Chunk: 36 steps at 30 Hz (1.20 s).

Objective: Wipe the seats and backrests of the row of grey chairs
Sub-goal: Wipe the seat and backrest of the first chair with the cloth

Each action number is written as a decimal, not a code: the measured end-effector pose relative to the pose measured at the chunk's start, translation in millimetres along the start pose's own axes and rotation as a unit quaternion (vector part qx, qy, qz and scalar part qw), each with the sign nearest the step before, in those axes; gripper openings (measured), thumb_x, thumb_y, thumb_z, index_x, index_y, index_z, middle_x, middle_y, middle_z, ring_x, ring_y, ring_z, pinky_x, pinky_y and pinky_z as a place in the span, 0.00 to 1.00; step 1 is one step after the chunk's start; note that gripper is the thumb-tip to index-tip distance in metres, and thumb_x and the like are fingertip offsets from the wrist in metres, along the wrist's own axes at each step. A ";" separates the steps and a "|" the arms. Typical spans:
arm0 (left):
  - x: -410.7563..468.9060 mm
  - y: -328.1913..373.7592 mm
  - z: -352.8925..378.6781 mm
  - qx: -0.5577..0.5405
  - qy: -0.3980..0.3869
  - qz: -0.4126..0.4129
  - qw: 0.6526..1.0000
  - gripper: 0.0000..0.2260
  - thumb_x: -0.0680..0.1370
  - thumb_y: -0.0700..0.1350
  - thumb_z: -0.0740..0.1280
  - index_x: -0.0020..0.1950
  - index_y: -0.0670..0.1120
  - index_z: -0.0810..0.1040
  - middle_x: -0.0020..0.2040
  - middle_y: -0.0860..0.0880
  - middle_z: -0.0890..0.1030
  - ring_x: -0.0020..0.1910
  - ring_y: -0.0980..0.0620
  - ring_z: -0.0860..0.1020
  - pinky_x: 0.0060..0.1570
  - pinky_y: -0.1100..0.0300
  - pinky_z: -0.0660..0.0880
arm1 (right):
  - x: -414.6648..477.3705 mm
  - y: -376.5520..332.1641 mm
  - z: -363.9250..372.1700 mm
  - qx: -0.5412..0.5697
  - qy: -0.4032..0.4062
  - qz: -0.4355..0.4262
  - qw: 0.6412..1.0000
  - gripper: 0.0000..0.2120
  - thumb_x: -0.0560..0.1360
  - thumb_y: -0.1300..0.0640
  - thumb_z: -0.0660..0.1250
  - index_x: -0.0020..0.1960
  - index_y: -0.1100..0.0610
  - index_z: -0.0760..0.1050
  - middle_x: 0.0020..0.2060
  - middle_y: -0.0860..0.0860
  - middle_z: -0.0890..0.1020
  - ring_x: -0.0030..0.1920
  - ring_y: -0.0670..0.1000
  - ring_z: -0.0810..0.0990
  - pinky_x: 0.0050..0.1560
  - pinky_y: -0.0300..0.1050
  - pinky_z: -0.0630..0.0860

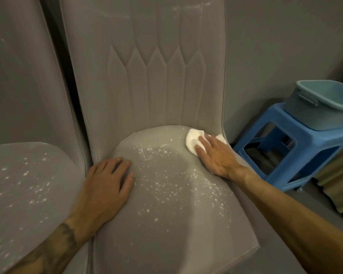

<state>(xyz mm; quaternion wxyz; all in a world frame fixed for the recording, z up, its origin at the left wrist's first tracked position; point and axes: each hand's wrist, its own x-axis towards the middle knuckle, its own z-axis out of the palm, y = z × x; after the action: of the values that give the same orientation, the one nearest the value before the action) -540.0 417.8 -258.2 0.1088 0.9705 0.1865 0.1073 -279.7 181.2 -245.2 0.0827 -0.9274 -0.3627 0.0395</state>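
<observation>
Cloth (192,142), white and crumpled, sits at the back right corner of the grey fabric seat (176,224), pressed under the straight fingers (203,142) of my right hand (216,157). White specks (166,175), perhaps foam, dot the seat. My left hand (105,180) rests flat on its left edge.

Nothing I can read here: no lettering on the grey chair (176,204), none on the blue stool (297,125) or the bucket (325,115) standing on it. The tattoo (65,234) on my left forearm is too blurred to make out any letters.
</observation>
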 end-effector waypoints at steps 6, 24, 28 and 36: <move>1.4 -3.8 2.3 -0.003 0.004 0.004 1.000 0.29 0.83 0.61 0.49 0.75 0.49 0.76 0.72 0.48 0.77 0.70 0.45 0.74 0.73 0.46 0.66 | -1.7 12.7 1.5 -0.054 0.007 -0.097 0.994 0.31 0.84 0.38 0.42 0.81 0.51 0.58 0.81 0.50 0.57 0.81 0.52 0.53 0.78 0.47 0.48; 0.9 -1.9 3.4 -0.021 0.020 0.001 1.000 0.28 0.83 0.60 0.51 0.74 0.48 0.77 0.71 0.48 0.78 0.69 0.45 0.75 0.71 0.47 0.67 | 22.5 -3.0 15.1 0.021 0.069 -0.097 0.993 0.17 0.85 0.44 0.50 0.65 0.52 0.70 0.59 0.51 0.72 0.58 0.54 0.69 0.64 0.52 0.67; 1.3 -3.8 5.9 -0.013 0.027 0.009 1.000 0.26 0.84 0.59 0.52 0.73 0.48 0.78 0.69 0.48 0.79 0.67 0.45 0.76 0.70 0.47 0.68 | 15.3 19.9 7.4 -0.002 0.075 -0.158 0.985 0.18 0.85 0.42 0.49 0.62 0.51 0.71 0.55 0.48 0.73 0.52 0.51 0.70 0.59 0.49 0.68; 2.1 -3.9 8.4 -0.006 0.031 0.010 0.999 0.25 0.84 0.58 0.54 0.73 0.48 0.78 0.69 0.48 0.79 0.67 0.45 0.76 0.70 0.47 0.68 | 9.4 2.1 16.2 0.010 0.076 -0.124 0.989 0.20 0.85 0.44 0.48 0.68 0.52 0.68 0.60 0.52 0.71 0.57 0.53 0.68 0.64 0.50 0.65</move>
<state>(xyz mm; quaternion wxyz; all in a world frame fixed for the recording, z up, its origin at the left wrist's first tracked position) -537.3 420.7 -266.8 0.1080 0.9677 0.1799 0.1395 -273.6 188.1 -261.7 0.1234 -0.8748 -0.4670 -0.0377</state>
